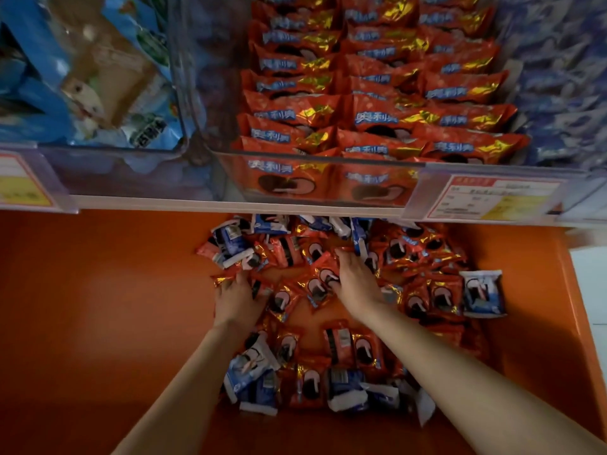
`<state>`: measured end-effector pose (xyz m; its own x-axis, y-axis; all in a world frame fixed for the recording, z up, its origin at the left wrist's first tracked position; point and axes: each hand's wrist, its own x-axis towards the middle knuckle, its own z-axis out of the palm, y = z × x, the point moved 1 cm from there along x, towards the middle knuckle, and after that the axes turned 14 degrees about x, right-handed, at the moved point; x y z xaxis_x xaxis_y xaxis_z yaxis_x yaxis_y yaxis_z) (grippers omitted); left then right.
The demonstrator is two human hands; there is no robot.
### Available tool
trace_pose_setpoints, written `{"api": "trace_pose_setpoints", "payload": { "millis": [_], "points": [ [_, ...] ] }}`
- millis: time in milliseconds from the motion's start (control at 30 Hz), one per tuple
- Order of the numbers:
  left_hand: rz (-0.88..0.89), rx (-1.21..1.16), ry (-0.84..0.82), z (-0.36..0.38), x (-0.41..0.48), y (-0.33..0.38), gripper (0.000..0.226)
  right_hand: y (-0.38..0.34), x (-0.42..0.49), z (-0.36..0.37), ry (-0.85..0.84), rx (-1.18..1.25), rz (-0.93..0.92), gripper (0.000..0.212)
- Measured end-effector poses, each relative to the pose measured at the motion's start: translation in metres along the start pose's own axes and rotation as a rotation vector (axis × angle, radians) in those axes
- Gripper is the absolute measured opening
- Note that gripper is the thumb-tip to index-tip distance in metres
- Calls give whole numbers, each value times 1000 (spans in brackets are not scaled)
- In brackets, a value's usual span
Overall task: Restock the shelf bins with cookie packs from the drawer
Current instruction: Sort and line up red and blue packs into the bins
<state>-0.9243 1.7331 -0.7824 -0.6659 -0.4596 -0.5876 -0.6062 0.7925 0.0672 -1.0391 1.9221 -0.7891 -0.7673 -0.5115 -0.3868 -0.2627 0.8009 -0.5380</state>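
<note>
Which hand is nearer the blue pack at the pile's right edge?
Right. The right hand sits left of the blue pack; the left hand is farther left, beyond the right hand.

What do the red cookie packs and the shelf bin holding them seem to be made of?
Red cookie packs: glossy metallic foil or film, judging by gold glints and crinkles.
Shelf bin: clear hard plastic, apparently; packs show through its front wall.

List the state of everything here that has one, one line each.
Drawer: open, loose packs piled inside.
Middle bin: filled with red packs in rows.
Left hand: fingertips buried in packs, grip unclear.
Right hand: flat on packs.
</note>
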Motion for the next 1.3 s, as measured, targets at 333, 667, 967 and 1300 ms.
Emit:
{"api": "trace_pose_setpoints", "payload": {
  "millis": [333, 667, 967, 1300],
  "points": [
    [48, 174, -17, 10, 2, 7, 50, 4, -12, -9, -86, 26, 68, 46],
    [86, 71, 116, -29, -42, 22, 59, -19, -40, -55, -110, 47, 30, 42],
    [121, -110, 251, -70, -108, 50, 39, -50, -74, -120, -80, 168, -56, 34],
    [279, -524, 443, -130, -175, 91, 22, -98, -120, -198, -27, 350, -44, 35]
  ]
}}
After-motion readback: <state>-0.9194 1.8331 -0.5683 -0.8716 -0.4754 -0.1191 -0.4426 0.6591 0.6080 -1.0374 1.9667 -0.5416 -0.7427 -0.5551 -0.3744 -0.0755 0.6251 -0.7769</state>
